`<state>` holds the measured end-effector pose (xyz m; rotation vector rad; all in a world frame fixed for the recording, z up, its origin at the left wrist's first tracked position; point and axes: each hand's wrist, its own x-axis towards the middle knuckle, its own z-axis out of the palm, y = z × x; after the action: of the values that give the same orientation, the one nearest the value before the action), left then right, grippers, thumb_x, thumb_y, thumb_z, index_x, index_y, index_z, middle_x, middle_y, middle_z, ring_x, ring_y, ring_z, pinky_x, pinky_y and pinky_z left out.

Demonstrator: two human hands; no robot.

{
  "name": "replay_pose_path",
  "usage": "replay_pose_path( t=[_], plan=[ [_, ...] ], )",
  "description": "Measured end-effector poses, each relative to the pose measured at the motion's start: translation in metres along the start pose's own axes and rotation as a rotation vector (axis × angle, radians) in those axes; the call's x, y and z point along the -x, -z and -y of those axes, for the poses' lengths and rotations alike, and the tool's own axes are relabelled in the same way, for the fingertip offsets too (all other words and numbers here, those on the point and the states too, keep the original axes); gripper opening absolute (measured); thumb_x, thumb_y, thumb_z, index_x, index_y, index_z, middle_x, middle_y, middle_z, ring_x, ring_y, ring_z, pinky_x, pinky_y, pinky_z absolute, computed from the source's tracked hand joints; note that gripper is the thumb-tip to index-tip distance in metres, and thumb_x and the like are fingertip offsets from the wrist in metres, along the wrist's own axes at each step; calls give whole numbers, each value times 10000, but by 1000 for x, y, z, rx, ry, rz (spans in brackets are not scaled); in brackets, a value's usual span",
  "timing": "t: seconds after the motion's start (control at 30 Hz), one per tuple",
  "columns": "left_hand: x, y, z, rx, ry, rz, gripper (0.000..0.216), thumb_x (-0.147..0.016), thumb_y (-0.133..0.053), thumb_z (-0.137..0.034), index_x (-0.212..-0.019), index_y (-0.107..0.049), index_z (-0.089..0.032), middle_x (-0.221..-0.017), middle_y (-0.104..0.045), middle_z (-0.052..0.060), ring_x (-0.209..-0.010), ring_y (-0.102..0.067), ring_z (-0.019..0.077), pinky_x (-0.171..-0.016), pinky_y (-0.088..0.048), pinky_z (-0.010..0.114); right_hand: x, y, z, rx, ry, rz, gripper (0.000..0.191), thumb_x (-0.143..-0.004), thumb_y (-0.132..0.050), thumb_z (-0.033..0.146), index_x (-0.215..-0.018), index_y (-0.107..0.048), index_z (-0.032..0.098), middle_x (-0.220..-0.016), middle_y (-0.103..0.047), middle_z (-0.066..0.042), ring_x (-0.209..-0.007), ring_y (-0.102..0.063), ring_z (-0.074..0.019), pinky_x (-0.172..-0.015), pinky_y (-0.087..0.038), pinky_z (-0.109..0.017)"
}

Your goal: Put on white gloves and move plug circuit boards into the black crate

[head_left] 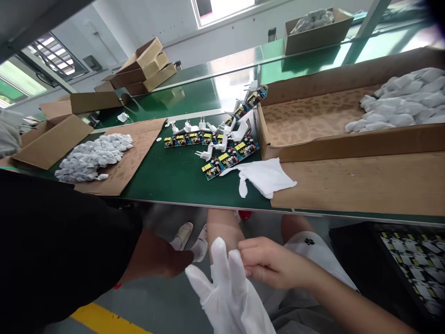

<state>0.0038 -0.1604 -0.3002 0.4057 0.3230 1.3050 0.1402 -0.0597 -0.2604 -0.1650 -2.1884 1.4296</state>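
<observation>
A white glove [239,304] covers my left hand [225,287], which is raised over my lap with its fingers spread. My bare right hand [267,262] is closed beside it, pinching the glove at one of its fingers; the fingertips are partly hidden. Another white glove [266,178] lies crumpled on the green table [153,178] near its front edge. Just behind it are strips of circuit boards [227,160] with yellow-topped parts and white plug housings [222,139] attached.
A large cardboard box [313,146] on the right holds many white pieces [410,97]. More white pieces [95,155] are heaped on cardboard at left. A co-worker's black sleeve [62,246] and arm are close on my left. A black tray of boards [413,260] sits low right.
</observation>
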Motion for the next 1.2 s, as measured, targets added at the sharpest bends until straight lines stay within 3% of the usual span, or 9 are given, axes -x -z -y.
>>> replay_pose_path(
  t=[0.13,0.3,0.47,0.57,0.7,0.77,0.93,1.1,1.2],
  plan=[
    [-4,13,13,-3,-216,117,684,-682,-15,-741,-1266,-184,-427,-1283,-440,-77,-950,-575,88,-592,-454,148,2,-5,4,97,-73,65,195,-812,-373,209,-620,-351,184,-652,-379,16,-624,-379,-98,-573,-308,-206],
    [-15,18,42,-192,-330,-216,556,-731,-127,-697,-1247,-86,-495,-1347,-279,-191,-1117,-465,126,-826,-426,241,8,-3,11,108,-96,114,238,-792,-398,202,-607,-248,198,-626,-333,33,-578,-336,-88,-529,-269,-204],
    [-10,2,33,-162,-182,-181,528,-710,-127,-715,-1211,-77,-558,-1356,-276,-186,-1182,-401,217,-920,-344,397,7,-8,9,-1,-99,44,239,-790,-393,223,-589,-266,195,-595,-344,33,-567,-359,-93,-532,-290,-208],
    [-12,-20,14,-36,-147,-50,587,-673,-53,-746,-1223,-84,-543,-1373,-276,-139,-1201,-368,271,-913,-316,470,7,-17,1,-125,-224,-128,232,-813,-374,277,-601,-338,189,-586,-393,26,-552,-374,-98,-522,-314,-213],
    [-30,-45,1,-34,-490,-29,651,-683,-101,-740,-1274,-156,-471,-1351,-353,-73,-1262,-253,278,-978,-232,483,17,-29,-5,-131,-267,-606,240,-856,-325,286,-654,-405,184,-591,-430,22,-539,-389,-97,-501,-328,-202],
    [-40,-52,4,-100,-639,-103,666,-704,-137,-718,-1294,-214,-418,-1278,-462,-24,-1263,-259,252,-1004,-217,443,21,-33,-2,22,-183,-682,241,-862,-316,274,-662,-419,186,-579,-426,24,-526,-399,-95,-497,-325,-199],
    [-51,-50,22,-273,-796,-307,776,-618,-229,-787,-1284,-289,-393,-1245,-497,-8,-1269,-249,234,-1014,-238,373,18,-39,12,497,-275,-313,177,-813,-397,311,-726,-463,171,-657,-534,-27,-550,-471,-133,-490,-323,-232],
    [-43,-47,25,-357,-568,-291,602,-737,-358,-625,-1268,-365,-342,-1352,-359,-19,-1292,-182,241,-1036,-193,378,10,-32,22,677,-262,26,169,-819,-318,171,-730,-462,176,-700,-582,-30,-554,-498,-140,-488,-295,-245],
    [-40,-50,19,-254,-476,-227,682,-682,-254,-731,-1281,-288,-406,-1371,-323,-33,-1286,-192,276,-1021,-195,453,8,-26,36,713,-262,309,96,-783,-398,186,-739,-481,166,-668,-594,-28,-483,-469,-129,-430,-226,-256]
  ],
)
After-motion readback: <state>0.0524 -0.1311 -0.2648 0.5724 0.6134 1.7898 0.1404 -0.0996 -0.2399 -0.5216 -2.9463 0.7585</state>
